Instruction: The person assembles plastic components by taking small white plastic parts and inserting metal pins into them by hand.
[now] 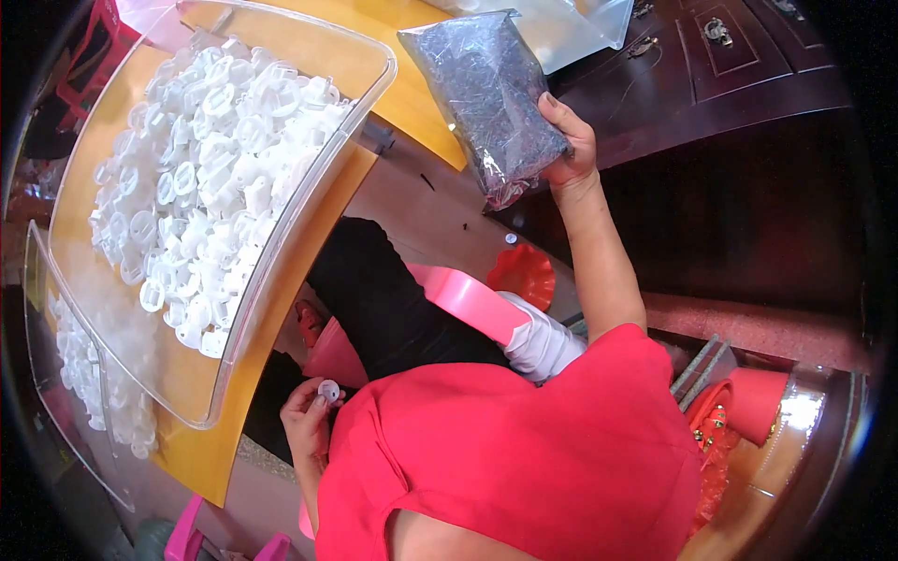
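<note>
One head-worn fisheye view looks steeply down, close over the person's red-clad torso and the yellow table (201, 449).

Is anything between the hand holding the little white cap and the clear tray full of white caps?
Nothing visible. The left hand holds a small white cap just below the clear tray, with open space between them.

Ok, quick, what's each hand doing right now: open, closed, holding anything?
Left hand: closed on a small white round plastic part.
Right hand: closed around the lower end of a clear bag of dark small pieces.
</note>
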Action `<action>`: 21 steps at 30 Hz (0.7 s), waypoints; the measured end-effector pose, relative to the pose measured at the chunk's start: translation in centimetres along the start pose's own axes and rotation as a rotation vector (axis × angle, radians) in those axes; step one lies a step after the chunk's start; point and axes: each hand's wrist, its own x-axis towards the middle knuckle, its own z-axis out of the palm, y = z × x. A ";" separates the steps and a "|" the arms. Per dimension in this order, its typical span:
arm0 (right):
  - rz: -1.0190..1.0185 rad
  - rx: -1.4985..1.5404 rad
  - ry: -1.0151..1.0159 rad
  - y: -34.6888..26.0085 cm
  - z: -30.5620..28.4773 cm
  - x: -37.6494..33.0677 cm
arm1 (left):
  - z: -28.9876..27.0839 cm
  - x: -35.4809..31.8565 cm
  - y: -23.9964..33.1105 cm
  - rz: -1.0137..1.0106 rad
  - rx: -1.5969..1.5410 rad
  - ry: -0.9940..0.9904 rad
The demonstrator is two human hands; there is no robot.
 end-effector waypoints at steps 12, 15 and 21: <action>-0.009 -0.016 0.046 0.2 0.7 0.6 | 0.1 0.0 0.1 -0.012 0.021 0.015; -0.007 -0.025 0.044 0.0 0.6 0.4 | 0.1 0.1 0.0 0.001 0.020 -0.002; -0.018 -0.132 -0.020 -0.4 1.1 0.1 | 0.1 0.0 0.0 0.007 0.009 -0.010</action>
